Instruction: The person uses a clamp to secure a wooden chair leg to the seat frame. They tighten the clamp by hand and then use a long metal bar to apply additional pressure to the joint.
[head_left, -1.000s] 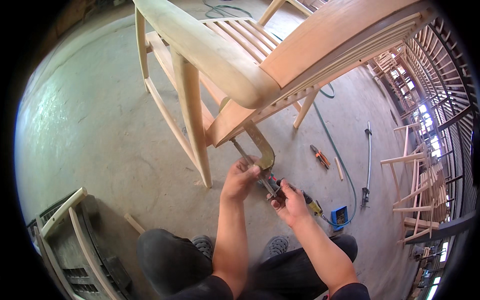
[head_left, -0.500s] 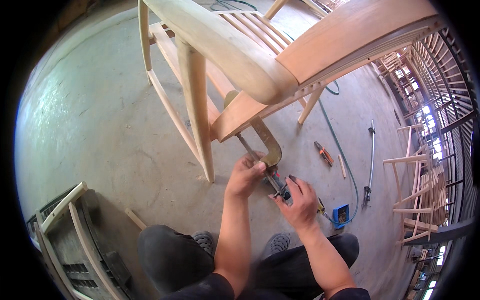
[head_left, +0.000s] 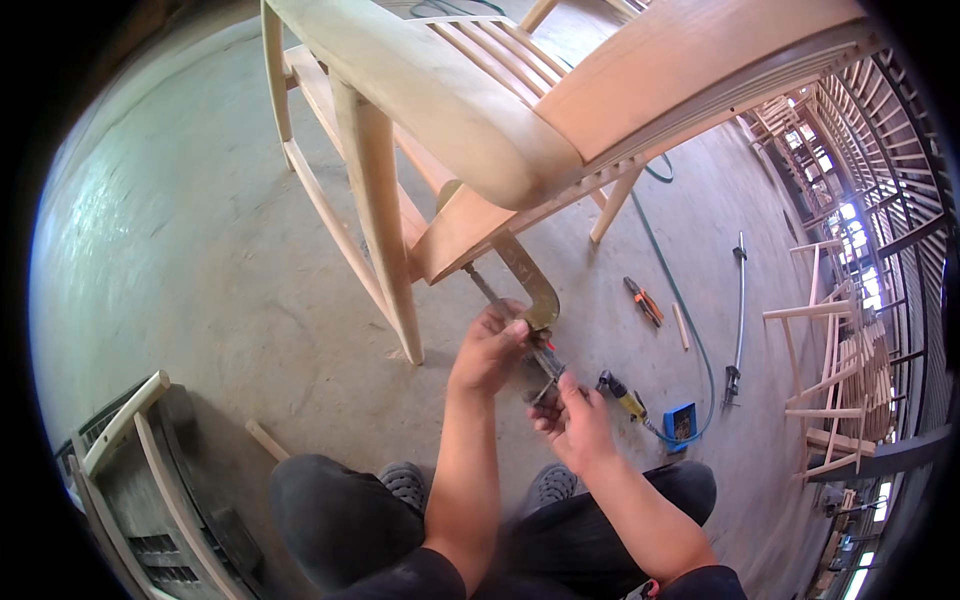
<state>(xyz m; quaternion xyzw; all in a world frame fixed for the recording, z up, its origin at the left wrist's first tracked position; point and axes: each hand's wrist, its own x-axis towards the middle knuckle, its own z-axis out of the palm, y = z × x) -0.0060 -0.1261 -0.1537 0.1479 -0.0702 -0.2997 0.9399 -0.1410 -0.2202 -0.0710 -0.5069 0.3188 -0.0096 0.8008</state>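
A pale wooden armchair frame [head_left: 400, 110] stands before me, its broad armrest nearest. A brass-coloured C-clamp [head_left: 533, 280] sits around the chair's lower rail [head_left: 462, 238], and its threaded screw runs down toward me. My left hand [head_left: 490, 347] is closed around the clamp where the screw passes through the curved frame. Lower down, my right hand [head_left: 572, 420] has its fingers closed about the cross handle at the screw's end. Fingers hide part of that handle.
On the concrete floor to the right lie orange-handled pliers [head_left: 643, 302], a wood strip [head_left: 681, 327], a yellow-black air tool [head_left: 625, 396] with a green hose, a blue box [head_left: 681, 425] and a long bar clamp [head_left: 738, 320]. More wooden frames [head_left: 840, 340] stand far right; a dark platform [head_left: 180, 480] is at left.
My right hand has moved left and down around the clamp's handle, its fingers turned over. The air tool it partly covered now shows. The chair appears shifted slightly left.
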